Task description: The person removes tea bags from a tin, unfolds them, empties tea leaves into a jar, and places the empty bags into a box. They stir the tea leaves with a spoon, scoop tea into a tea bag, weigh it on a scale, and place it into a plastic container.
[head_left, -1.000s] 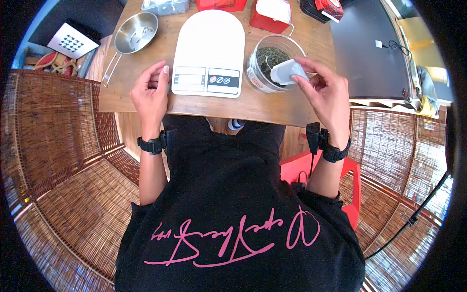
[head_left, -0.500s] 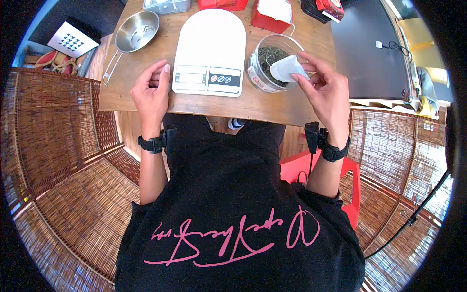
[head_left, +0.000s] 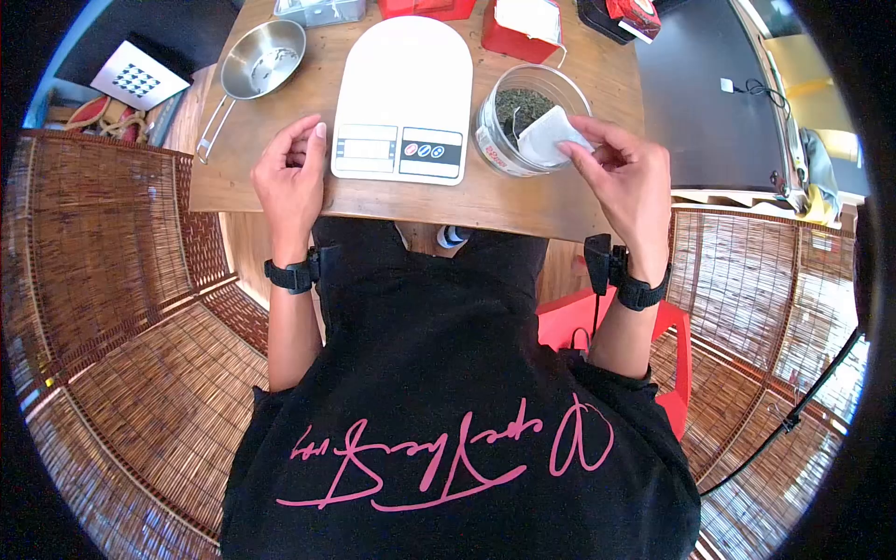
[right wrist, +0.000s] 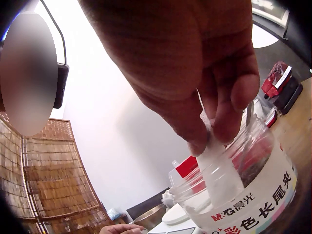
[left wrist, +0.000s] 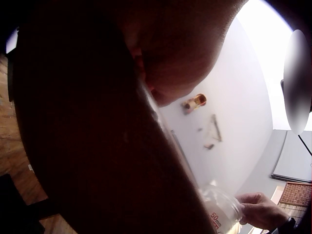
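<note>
My right hand [head_left: 627,166] pinches a white tea bag [head_left: 551,138] between thumb and fingers at its upper edge. The bag hangs over the near rim of a clear round tub [head_left: 499,154] that holds dark dried leaves [head_left: 523,105]. In the right wrist view the bag's lower part [right wrist: 222,183] reaches inside the tub wall, which bears printed lettering. My left hand [head_left: 291,173] rests on the table's near edge, fingers loosely curled and holding nothing. Just to its right lies a white kitchen scale [head_left: 403,79] with nothing on its plate.
A steel pan [head_left: 263,63] with a wire handle stands at the table's left, with small bits inside. Along the back are a clear plastic box [head_left: 322,13], a red box [head_left: 521,42] of white contents, and a black tray [head_left: 605,21] with a red packet [head_left: 639,17].
The tea bag has tilted between my right fingers and now shows more of its white face at the tub's near rim. My left hand stays in place.
</note>
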### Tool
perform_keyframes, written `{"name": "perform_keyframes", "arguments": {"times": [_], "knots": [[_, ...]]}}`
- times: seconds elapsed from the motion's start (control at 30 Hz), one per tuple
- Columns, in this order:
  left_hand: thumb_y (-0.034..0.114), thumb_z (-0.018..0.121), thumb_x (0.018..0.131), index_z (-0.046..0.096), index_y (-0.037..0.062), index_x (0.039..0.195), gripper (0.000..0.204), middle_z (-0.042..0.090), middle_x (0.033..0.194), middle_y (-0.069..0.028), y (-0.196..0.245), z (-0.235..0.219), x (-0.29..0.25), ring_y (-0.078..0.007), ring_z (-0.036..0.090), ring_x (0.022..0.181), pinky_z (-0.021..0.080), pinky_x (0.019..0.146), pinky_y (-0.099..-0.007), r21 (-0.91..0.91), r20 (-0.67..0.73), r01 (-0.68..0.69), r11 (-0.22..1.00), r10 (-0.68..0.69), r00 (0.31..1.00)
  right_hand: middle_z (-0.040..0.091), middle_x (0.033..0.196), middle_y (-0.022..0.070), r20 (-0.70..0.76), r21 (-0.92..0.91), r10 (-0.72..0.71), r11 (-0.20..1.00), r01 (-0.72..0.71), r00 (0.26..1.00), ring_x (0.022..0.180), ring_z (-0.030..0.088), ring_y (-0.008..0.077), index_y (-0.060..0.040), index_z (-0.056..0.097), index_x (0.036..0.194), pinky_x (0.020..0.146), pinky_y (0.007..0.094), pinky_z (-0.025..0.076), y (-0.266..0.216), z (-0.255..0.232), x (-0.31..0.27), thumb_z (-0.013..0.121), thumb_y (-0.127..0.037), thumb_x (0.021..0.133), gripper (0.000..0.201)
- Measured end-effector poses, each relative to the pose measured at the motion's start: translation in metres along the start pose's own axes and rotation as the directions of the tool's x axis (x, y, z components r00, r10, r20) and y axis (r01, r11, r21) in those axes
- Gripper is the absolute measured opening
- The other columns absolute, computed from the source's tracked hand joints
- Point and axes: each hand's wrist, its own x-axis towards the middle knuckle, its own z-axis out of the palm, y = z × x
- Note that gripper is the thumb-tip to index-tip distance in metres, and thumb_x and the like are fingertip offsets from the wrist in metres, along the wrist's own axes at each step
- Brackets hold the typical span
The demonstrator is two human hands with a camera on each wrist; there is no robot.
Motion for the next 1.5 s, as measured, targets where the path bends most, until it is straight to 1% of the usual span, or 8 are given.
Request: {"name": "perform_keyframes", "arguments": {"times": [0.2, 0.27, 0.57, 0.67, 0.73, 1.17, 1.37, 1.5], "knots": [[0.011, 0.074, 0.094, 0.076, 0.0001, 0.109, 0.019, 0.073, 0.087, -0.0042, -0.001, 0.000, 0.000, -0.0065, 0.061, 0.071, 0.052, 0.066, -0.0221, -0.001, -0.001, 0.009, 1.000, -0.009, 1.000, 0.075, 0.083, 0.0062, 0.013, 0.045, 0.021, 0.999, -0.022, 1.000, 0.064, 0.058, 0.0049, -0.0009, 0.076, 0.114, 0.063, 0.0241, 0.051, 0.006, 0.002, -0.001, 0.081, -0.007, 0.085, 0.030], [0.012, 0.074, 0.094, 0.077, 0.0002, 0.109, 0.019, 0.073, 0.087, -0.0042, -0.002, 0.000, 0.000, -0.0066, 0.061, 0.071, 0.051, 0.066, -0.0222, 0.000, -0.001, 0.008, 1.000, -0.008, 1.000, 0.074, 0.078, 0.0090, -0.006, 0.054, -0.005, 0.999, 0.005, 1.000, 0.059, 0.059, 0.0095, -0.0049, 0.078, 0.109, 0.058, 0.0273, 0.049, 0.009, 0.004, -0.001, 0.080, -0.008, 0.084, 0.025], [0.013, 0.074, 0.094, 0.077, 0.0011, 0.108, 0.018, 0.073, 0.087, -0.0039, -0.001, -0.001, 0.000, -0.0070, 0.061, 0.072, 0.052, 0.066, -0.0226, 0.011, 0.003, -0.004, 1.000, 0.003, 1.000, 0.075, 0.081, 0.0076, -0.001, 0.069, 0.047, 0.997, -0.047, 0.999, 0.062, 0.062, 0.0087, -0.0013, 0.078, 0.101, 0.058, 0.0266, 0.050, 0.000, 0.002, -0.002, 0.081, -0.009, 0.084, 0.018], [0.015, 0.072, 0.097, 0.076, 0.0009, 0.112, 0.021, 0.074, 0.090, -0.0036, -0.002, -0.002, 0.000, -0.0070, 0.065, 0.079, 0.053, 0.074, -0.0231, 0.028, 0.030, 0.012, 1.000, -0.013, 0.999, 0.074, 0.076, 0.0078, 0.001, 0.062, 0.064, 0.996, -0.064, 0.998, 0.060, 0.061, 0.0085, -0.0010, 0.078, 0.100, 0.057, 0.0268, 0.050, -0.002, 0.001, -0.004, 0.081, -0.010, 0.085, 0.018], [0.012, 0.074, 0.094, 0.077, 0.0012, 0.108, 0.018, 0.073, 0.087, -0.0037, -0.003, 0.000, 0.000, -0.0068, 0.062, 0.072, 0.052, 0.066, -0.0226, 0.009, 0.002, -0.005, 1.000, 0.005, 1.000, 0.073, 0.074, 0.0076, -0.001, 0.061, 0.068, 0.996, -0.067, 0.998, 0.059, 0.060, 0.0084, -0.0009, 0.078, 0.100, 0.057, 0.0267, 0.049, -0.002, 0.001, -0.004, 0.081, -0.011, 0.086, 0.018], [0.011, 0.074, 0.094, 0.077, 0.0005, 0.108, 0.018, 0.074, 0.086, -0.0036, -0.004, 0.000, 0.000, -0.0065, 0.062, 0.072, 0.052, 0.065, -0.0222, 0.003, 0.003, -0.008, 1.000, 0.008, 1.000, 0.072, 0.072, 0.0091, 0.009, 0.084, 0.078, 0.993, -0.078, 0.997, 0.063, 0.066, 0.0093, -0.0033, 0.079, 0.108, 0.059, 0.0271, 0.050, 0.005, -0.001, -0.003, 0.072, -0.013, 0.094, 0.018], [0.011, 0.073, 0.094, 0.077, 0.0008, 0.108, 0.017, 0.074, 0.085, -0.0032, -0.005, 0.000, 0.000, -0.0063, 0.062, 0.071, 0.052, 0.065, -0.0221, -0.001, 0.004, -0.011, 1.000, 0.011, 1.000, 0.072, 0.072, 0.0067, -0.039, 0.204, 0.082, 0.976, -0.072, 0.996, 0.064, 0.065, 0.0075, -0.0027, 0.078, 0.104, 0.059, 0.0264, 0.050, 0.008, 0.005, -0.004, 0.075, -0.012, 0.092, 0.016], [0.011, 0.073, 0.094, 0.077, 0.0007, 0.108, 0.017, 0.073, 0.085, -0.0033, -0.005, 0.000, 0.000, -0.0063, 0.062, 0.071, 0.051, 0.065, -0.0221, 0.000, 0.003, -0.008, 1.000, 0.008, 1.000, 0.072, 0.071, 0.0059, -0.029, 0.181, 0.075, 0.981, -0.068, 0.997, 0.062, 0.062, 0.0070, -0.0023, 0.078, 0.100, 0.056, 0.0269, 0.048, 0.011, 0.004, -0.004, 0.077, -0.011, 0.090, 0.014]]}}
